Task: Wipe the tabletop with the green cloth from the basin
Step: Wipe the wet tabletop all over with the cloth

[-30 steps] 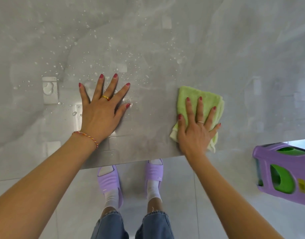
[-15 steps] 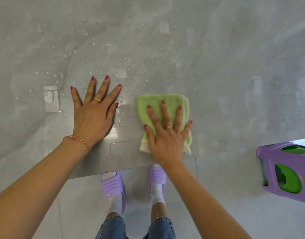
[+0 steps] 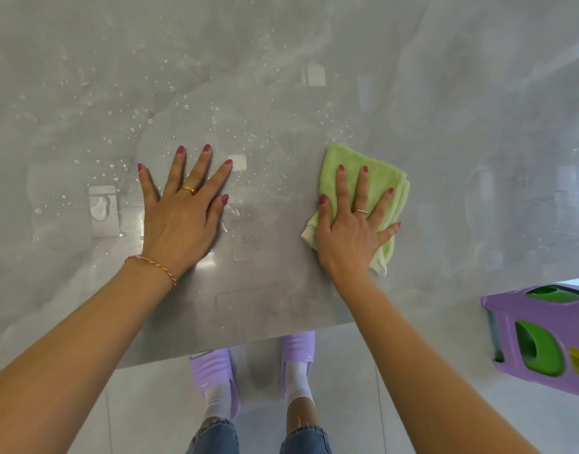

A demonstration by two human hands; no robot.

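On tabletop [image 3: 445, 126]: two hands, one cloth [image 3: 376, 178].

floor [image 3: 429, 404]: pale glossy tiles | purple-green plastic stool [image 3: 543, 342]: right, on floor

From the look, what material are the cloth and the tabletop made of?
Green cloth: soft, matte, fuzzy fabric, probably microfibre; it lies folded in layers under the right hand. Tabletop: hard, glossy grey surface with marble-like veins, perhaps polished stone or laminate; it mirrors lights and beads water.
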